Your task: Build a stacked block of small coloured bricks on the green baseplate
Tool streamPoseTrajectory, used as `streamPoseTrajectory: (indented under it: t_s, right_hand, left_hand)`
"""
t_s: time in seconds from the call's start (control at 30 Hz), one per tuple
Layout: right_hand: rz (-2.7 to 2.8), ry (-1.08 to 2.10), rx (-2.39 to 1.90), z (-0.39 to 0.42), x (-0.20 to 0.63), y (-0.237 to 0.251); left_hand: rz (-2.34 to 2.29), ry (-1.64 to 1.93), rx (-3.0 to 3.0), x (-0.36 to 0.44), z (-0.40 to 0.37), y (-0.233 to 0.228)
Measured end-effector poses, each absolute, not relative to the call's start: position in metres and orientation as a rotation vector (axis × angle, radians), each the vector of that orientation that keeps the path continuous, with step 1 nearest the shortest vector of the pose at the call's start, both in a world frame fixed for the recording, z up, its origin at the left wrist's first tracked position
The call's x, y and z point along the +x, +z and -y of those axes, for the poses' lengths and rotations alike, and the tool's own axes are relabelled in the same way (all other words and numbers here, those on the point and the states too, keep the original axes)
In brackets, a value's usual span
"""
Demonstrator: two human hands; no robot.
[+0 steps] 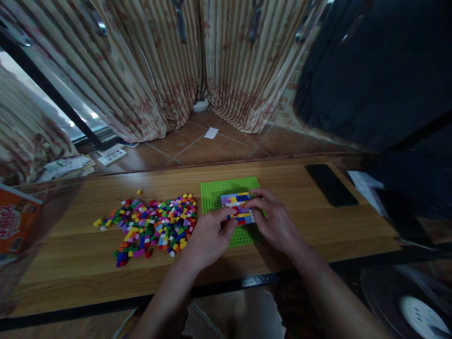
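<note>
A green studded baseplate [212, 188] lies on the wooden table, with a block of coloured toy bricks [242, 219] built up near its middle. My left hand [212, 235] reaches over the plate's left side, thumb and fingers closed together at the block's left edge. Whatever lies between those fingertips is too small to make out. At the block's right side is my right hand [273, 219], its fingers curved and apart, the tips touching the bricks' edge. Part of the block is hidden beneath both hands. Left of the plate spreads a pile of loose coloured bricks [155, 223].
A black phone [331, 184] rests on the table's right part. Papers [367, 188] and another dark flat device [404, 219] lie at the right end. An orange package [17, 219] stands off the left end. Curtains [158, 70] hang behind the table.
</note>
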State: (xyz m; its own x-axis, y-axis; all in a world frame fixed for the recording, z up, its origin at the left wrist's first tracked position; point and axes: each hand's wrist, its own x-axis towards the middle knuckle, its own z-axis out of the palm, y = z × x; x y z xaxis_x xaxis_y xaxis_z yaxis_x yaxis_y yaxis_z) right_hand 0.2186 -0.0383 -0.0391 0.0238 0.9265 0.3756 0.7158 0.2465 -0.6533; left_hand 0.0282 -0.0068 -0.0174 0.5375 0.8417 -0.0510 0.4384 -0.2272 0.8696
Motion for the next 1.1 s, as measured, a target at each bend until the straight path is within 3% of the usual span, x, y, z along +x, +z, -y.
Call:
streamPoseTrajectory:
  t_s: [0.67, 1.1]
  right_hand:
    - [1.808, 0.289, -1.530, 0.042, 0.222, -0.034]
    - [1.653, 0.318, -1.521, 0.041, 0.221, -0.044]
  left_hand:
    - [-0.996, 0.410, 2.040, 0.028, 0.005, -0.005]
    - [-0.952, 0.516, 1.890, 0.015, -0.001, -0.010]
